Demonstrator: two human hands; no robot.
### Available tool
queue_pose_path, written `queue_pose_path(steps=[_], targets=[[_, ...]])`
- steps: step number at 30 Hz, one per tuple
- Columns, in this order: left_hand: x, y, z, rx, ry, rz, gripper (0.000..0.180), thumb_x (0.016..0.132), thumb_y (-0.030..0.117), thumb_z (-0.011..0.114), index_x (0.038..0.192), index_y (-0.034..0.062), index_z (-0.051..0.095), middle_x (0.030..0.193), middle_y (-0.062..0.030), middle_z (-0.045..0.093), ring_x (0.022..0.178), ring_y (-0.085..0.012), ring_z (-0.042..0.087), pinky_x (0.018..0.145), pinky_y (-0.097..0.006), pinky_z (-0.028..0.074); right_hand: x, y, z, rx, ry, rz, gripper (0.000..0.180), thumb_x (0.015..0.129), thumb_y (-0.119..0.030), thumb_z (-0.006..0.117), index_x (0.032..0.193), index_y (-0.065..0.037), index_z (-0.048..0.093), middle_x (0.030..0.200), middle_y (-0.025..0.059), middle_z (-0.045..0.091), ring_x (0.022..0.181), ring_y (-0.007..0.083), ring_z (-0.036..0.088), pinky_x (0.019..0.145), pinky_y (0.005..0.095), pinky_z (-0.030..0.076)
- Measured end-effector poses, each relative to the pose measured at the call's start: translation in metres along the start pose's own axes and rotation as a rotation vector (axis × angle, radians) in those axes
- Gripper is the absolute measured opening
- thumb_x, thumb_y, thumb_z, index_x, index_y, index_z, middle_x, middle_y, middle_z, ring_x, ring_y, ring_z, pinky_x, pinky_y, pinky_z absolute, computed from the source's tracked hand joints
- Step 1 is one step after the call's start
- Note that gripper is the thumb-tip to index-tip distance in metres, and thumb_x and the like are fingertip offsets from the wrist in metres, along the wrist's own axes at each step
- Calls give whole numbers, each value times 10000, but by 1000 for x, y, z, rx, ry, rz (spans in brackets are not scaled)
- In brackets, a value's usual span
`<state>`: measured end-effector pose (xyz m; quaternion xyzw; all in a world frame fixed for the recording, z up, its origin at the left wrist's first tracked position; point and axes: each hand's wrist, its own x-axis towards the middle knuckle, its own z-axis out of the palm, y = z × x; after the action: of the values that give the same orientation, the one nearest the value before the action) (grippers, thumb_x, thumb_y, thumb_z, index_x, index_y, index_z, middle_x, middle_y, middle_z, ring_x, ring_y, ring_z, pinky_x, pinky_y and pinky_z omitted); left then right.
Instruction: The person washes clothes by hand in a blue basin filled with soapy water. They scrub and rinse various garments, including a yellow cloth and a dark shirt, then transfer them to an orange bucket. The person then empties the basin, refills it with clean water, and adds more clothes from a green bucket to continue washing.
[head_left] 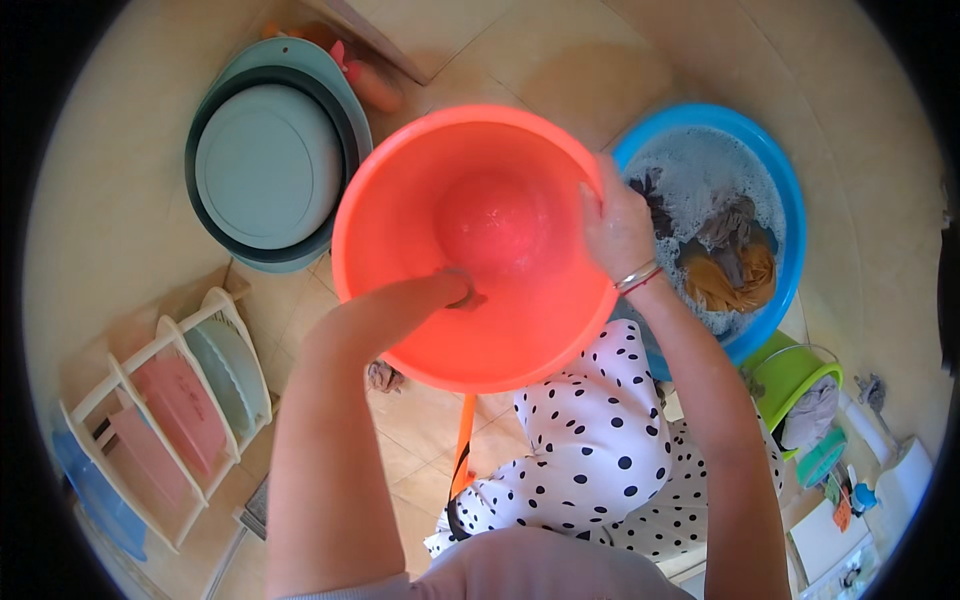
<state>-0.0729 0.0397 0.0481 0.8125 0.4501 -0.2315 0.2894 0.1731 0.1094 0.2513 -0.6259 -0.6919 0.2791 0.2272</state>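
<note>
A large coral-red basin [400, 200] is held up in front of me, tilted so that its inside faces me. My right hand [618, 225] is closed on the basin's right rim, thumb on the inner side. Inside the basin is my left hand [462, 288], low against the inner wall; its fingers are mostly hidden and blurred, so what it holds, if anything, does not show. A few wet spots glisten on the basin's bottom. Just right of my right hand stands a blue tub [793, 210] of sudsy water with dark, grey and mustard-coloured cloths [730, 280] soaking in it.
At the upper left, a grey-green basin [268, 165] is nested in others. A white rack [190, 435] at the left holds pink and pale green basins. A lime-green bucket [785, 385] with grey cloth and a green brush [822, 458] are at the right. The floor is tiled.
</note>
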Motion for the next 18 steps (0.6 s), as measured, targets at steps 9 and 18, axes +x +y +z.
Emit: queue_pose_path(steps=[9,18], targets=[[7,-39,3,-61,224,-551,665,930,370,339,1432,-29,167,1521,-189,48,1403,-366,20,1129,-502,51,-3,-10,7,97,-4,42,225,854,-95,526,1059,-57,442,767,258,594,724,457,574,589,526,461],[95,108,-27,-141,301,-559,607,924,296,328,1445,18,183,1528,-167,42,1408,-349,12,1120,-527,51,-9,-7,13,78,-28,53,238,853,-119,522,1069,-72,434,733,250,586,693,456,569,573,531,447]])
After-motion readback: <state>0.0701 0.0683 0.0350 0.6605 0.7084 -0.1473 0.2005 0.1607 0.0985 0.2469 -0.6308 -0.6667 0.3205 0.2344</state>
